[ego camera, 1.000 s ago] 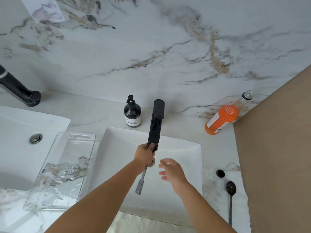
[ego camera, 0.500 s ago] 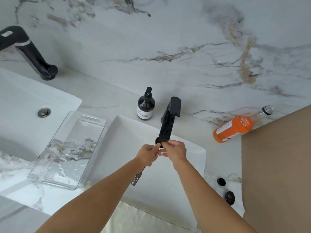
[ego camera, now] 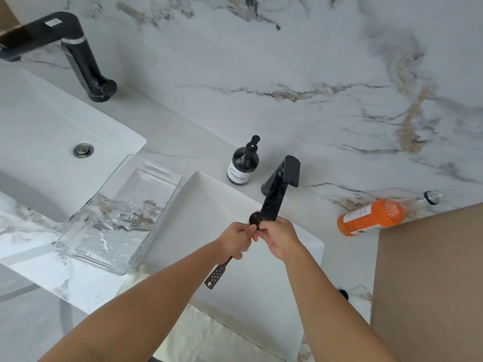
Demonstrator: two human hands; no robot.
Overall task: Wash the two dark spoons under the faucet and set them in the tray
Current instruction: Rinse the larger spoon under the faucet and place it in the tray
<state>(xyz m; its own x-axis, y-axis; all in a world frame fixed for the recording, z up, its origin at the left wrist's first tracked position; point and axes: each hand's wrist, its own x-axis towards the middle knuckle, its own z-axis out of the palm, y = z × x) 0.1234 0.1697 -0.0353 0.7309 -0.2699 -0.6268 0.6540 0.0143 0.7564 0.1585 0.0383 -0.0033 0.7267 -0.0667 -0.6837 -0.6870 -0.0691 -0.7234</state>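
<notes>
— What were the hands doing?

— The left hand (ego camera: 236,241) was clamped around the handle of a dark spoon (ego camera: 219,273), its perforated end sticking out below the fist. The right hand (ego camera: 278,237) was closed at the bowl end, fingers seemingly rubbing it, right under the spout of the black faucet (ego camera: 278,194), over the white sink (ego camera: 203,205).

— Was water running?

— I couldn't tell; no stream showed.

— And the tray?

— The clear tray (ego camera: 115,218) sat just left of the sink with no spoon in it. I'd judge the first spoon was mid-wash; the second wasn't in view, so most of the job remained.
</notes>
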